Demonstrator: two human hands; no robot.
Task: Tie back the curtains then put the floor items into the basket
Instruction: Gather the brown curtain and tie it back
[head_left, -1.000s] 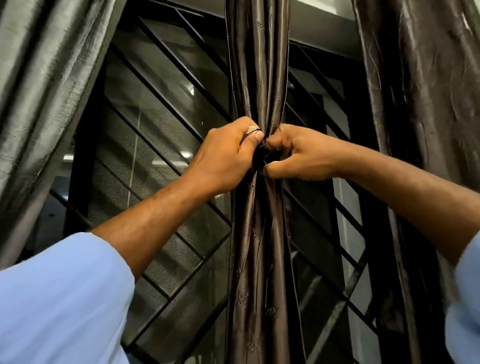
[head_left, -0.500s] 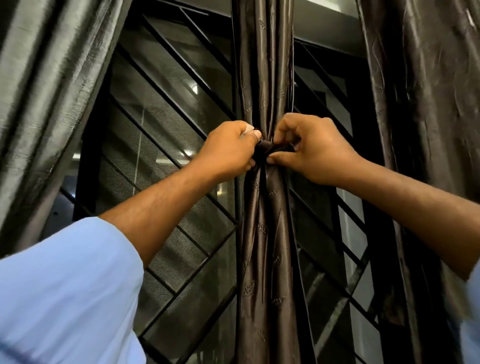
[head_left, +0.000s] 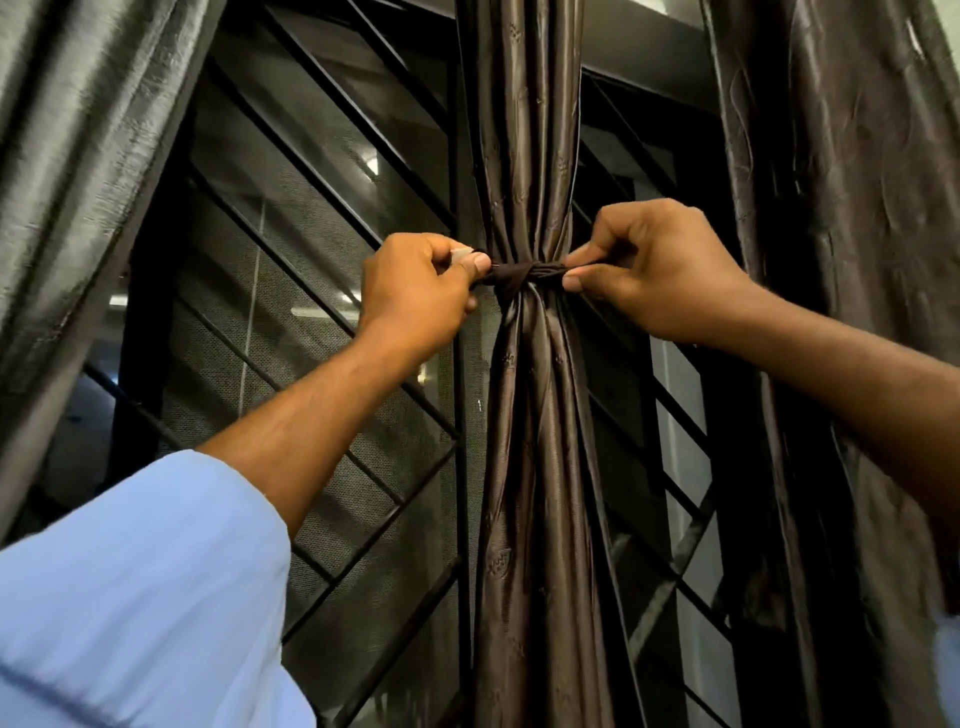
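A dark brown satin curtain hangs gathered into a narrow bundle in the middle of the view. A dark brown tie-back strip is wrapped around it and crossed into a knot at hand height. My left hand pinches the strip's left end between thumb and fingers. My right hand pinches the right end, and the strip is pulled taut between the two hands. The basket and floor items are out of view.
A grey curtain hangs loose at the left and another brown curtain at the right. Behind them is a window with a black diagonal metal grille and mesh. My light blue sleeve fills the lower left.
My hands have moved apart, left hand to the left and right hand to the right, drawing the strip's ends out and cinching the knot tight on the curtain.
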